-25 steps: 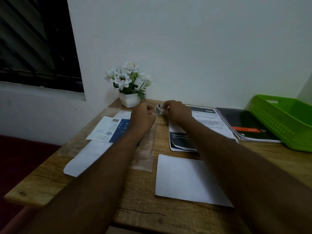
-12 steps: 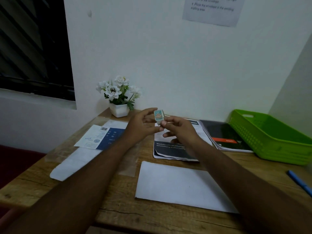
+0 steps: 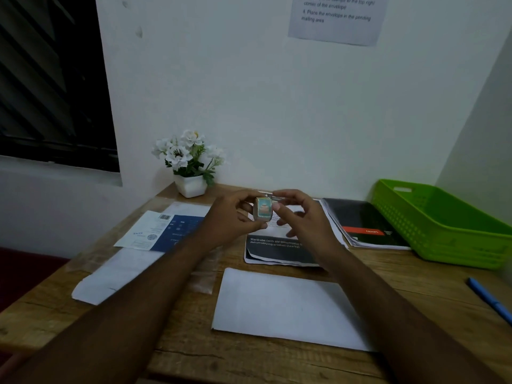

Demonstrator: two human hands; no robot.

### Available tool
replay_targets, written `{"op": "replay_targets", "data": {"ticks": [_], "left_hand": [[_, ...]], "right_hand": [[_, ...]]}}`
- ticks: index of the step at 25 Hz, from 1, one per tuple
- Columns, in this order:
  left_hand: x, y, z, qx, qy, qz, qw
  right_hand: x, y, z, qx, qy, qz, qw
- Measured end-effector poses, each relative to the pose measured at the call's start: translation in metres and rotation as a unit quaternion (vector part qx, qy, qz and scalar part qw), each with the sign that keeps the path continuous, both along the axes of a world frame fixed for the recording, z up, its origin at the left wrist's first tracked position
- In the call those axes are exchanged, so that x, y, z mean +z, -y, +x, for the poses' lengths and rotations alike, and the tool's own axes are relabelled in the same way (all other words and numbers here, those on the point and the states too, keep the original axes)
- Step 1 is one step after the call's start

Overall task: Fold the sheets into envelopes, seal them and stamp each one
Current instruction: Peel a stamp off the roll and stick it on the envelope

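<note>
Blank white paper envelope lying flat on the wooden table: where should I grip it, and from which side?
I'd pinch the white envelope at its near-left corner, coming from the wooden table's front edge. It lies flat with no raised edge, and that corner is uncovered and closest.

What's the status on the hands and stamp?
Left hand, right hand both pinching the stamp, off the desk. White envelope flat, no stamp showing. Nothing in the way.

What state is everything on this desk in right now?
Left hand, pinching the stamp.
Right hand, pinching the stamp too.
Stamp, held above the desk.
Envelope, flat on the desk, unstamped.
Basket, upright, nothing visible inside.
Pen, lying flat.
Flowerpot, upright.
</note>
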State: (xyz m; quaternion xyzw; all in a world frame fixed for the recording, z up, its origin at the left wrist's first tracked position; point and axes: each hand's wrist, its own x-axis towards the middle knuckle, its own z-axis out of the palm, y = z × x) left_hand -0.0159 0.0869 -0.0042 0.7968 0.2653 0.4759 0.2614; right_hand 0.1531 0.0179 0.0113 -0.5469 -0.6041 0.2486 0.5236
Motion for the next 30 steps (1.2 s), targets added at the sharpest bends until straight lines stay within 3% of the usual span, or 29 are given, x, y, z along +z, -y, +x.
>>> {"op": "replay_targets", "data": {"ticks": [2,7,16,30], "left_hand": [[-0.001,0.0,0.001,-0.002,-0.031,0.006,0.999],[-0.002,-0.002,0.002,-0.005,-0.05,0.027,0.998],[-0.007,-0.01,0.0,0.008,-0.069,0.074,0.995],[-0.003,-0.007,-0.001,-0.005,-0.049,0.032,0.998]], "right_hand": [[-0.002,-0.004,0.006,-0.001,0.077,0.061,0.995],[-0.008,-0.01,0.007,-0.01,0.143,0.099,0.985],[-0.009,-0.01,0.009,-0.071,0.179,0.148,0.97],[-0.006,-0.005,0.007,-0.088,0.228,0.224,0.943]]}}
